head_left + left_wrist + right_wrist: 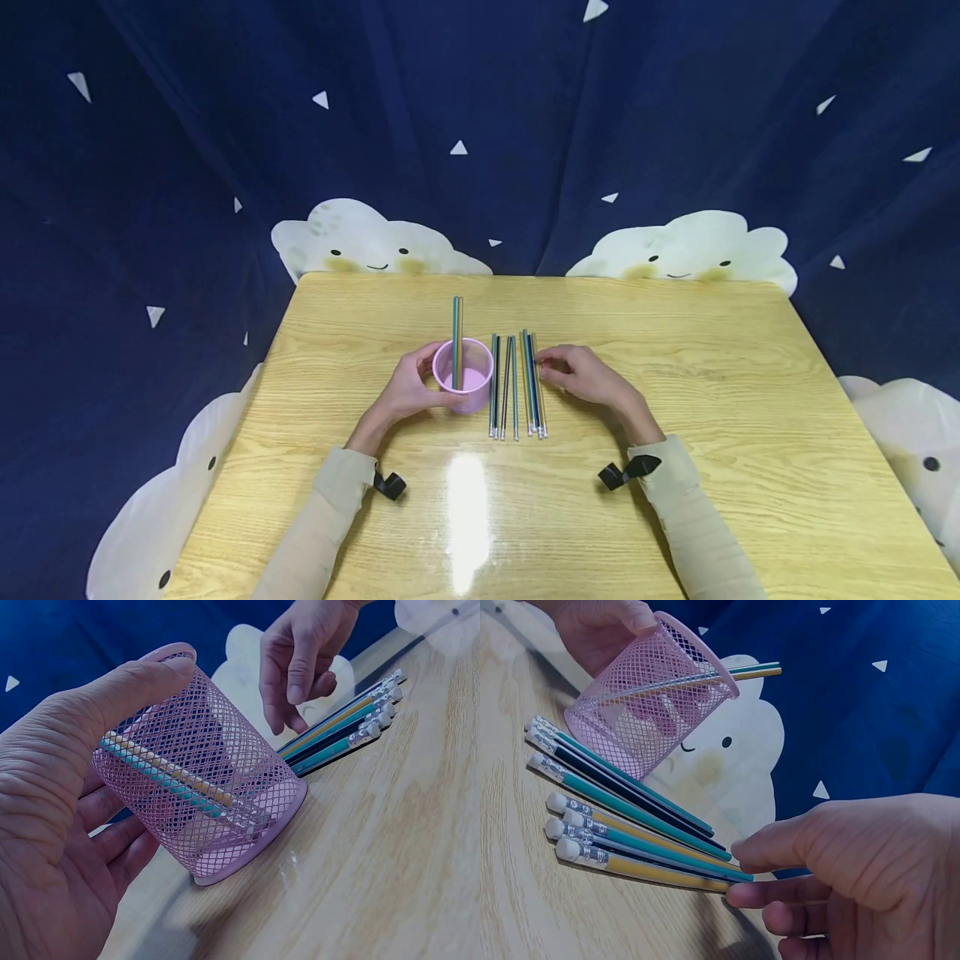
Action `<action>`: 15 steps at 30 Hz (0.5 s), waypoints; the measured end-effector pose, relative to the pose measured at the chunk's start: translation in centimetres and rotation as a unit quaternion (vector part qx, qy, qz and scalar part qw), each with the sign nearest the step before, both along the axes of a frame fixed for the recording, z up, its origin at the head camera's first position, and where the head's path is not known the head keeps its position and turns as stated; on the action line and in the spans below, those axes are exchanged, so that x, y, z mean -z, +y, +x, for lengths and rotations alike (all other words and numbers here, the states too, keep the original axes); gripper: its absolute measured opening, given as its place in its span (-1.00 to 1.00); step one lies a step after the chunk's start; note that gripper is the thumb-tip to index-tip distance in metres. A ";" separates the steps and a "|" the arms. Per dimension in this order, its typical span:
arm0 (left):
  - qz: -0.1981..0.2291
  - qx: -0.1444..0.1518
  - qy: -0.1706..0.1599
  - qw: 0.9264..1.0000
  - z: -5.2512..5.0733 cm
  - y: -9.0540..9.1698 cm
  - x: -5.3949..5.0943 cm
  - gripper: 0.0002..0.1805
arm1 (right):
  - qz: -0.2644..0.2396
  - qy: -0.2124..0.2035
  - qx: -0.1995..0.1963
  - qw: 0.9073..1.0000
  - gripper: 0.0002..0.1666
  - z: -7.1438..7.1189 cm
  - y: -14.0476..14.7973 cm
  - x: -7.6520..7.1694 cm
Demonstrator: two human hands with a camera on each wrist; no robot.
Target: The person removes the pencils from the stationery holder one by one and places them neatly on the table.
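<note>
My left hand [407, 387] holds a pink mesh pencil cup [474, 403] around its side, with the thumb at the rim in the left wrist view. Inside the cup lean a teal pencil [454, 321] and a yellow pencil [461, 321], eraser ends down. Right of the cup, several pencils in teal, yellow and dark colours lie side by side, white erasers toward me. My right hand [588, 379] is at the far right of this row. Its thumb and index finger are parted around the far end of a yellow pencil [652, 868]; whether they touch it is unclear.
Everything stands on a light wood-grain table [720, 467]. A dark blue curtain [525, 100] with white triangles and smiling clouds hangs beyond the table and at its sides. Each wrist carries a small black camera, such as the one at the left cuff [390, 485].
</note>
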State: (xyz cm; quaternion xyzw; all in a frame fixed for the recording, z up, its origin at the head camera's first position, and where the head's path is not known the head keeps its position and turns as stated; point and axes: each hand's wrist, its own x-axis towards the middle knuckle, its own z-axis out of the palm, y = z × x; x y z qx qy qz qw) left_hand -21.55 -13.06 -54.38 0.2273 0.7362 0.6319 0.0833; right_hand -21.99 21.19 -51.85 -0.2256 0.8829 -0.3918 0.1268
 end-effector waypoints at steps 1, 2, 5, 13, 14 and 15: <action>0.001 0.000 -0.001 1.000 0.0 0.0 0.0 -0.03 | -0.001 0.000 0.000 1.000 -0.59 0.0 0.0 0.0; 0.002 0.001 -0.001 1.000 0.0 0.0 0.0 -0.03 | -0.002 -0.001 0.002 1.000 -0.59 0.0 0.0 0.0; 0.006 0.002 -0.003 1.000 0.0 0.0 0.0 -0.03 | -0.003 0.007 0.010 1.000 -0.57 0.0 0.0 -0.1; 0.003 0.006 -0.003 1.000 -0.1 0.0 0.0 -0.03 | -0.076 0.044 0.004 0.996 -0.47 0.2 -0.6 -0.6; 0.002 0.006 -0.002 1.000 -0.1 0.0 0.0 -0.03 | -0.087 0.053 0.001 0.995 -0.47 0.3 -0.8 -0.8; 0.002 0.006 -0.002 1.000 -0.1 0.0 0.0 -0.03 | -0.097 0.059 -0.003 0.994 -0.47 0.4 -1.0 -0.9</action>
